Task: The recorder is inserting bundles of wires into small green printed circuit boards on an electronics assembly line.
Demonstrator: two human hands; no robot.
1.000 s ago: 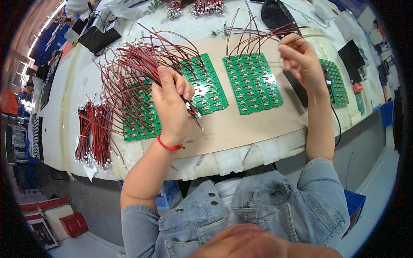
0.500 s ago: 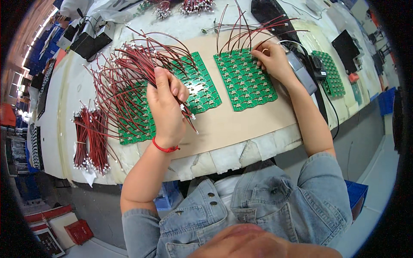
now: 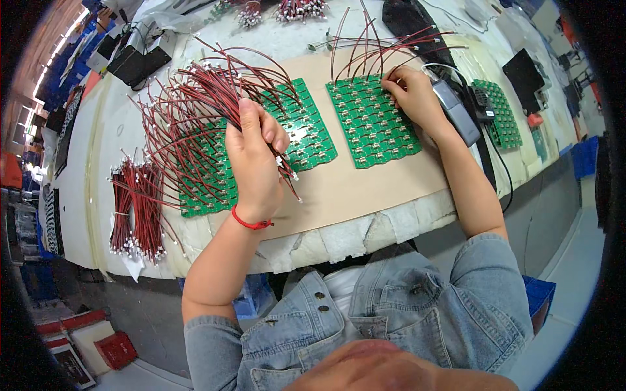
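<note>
A thick bundle of red and black wires with small white connectors is gripped in my left hand, above the left green circuit board panels. Many wires stand up from those panels. My right hand is at the upper right corner of another green circuit board panel, fingers pinched close to its top edge. What the fingertips hold, if anything, is hidden. Several red and black wires rise from that panel's far edge and arch to the right.
Tied wire bundles lie at the table's near left. A grey box-shaped device and black cable stand right of my right hand, with another green panel beyond. Brown board lies under the panels. More wire bundles lie at the back.
My right hand has shifted very slightly, its fingers curling closer over the panel's top edge. My left hand still grips the wire bundle almost in place.
</note>
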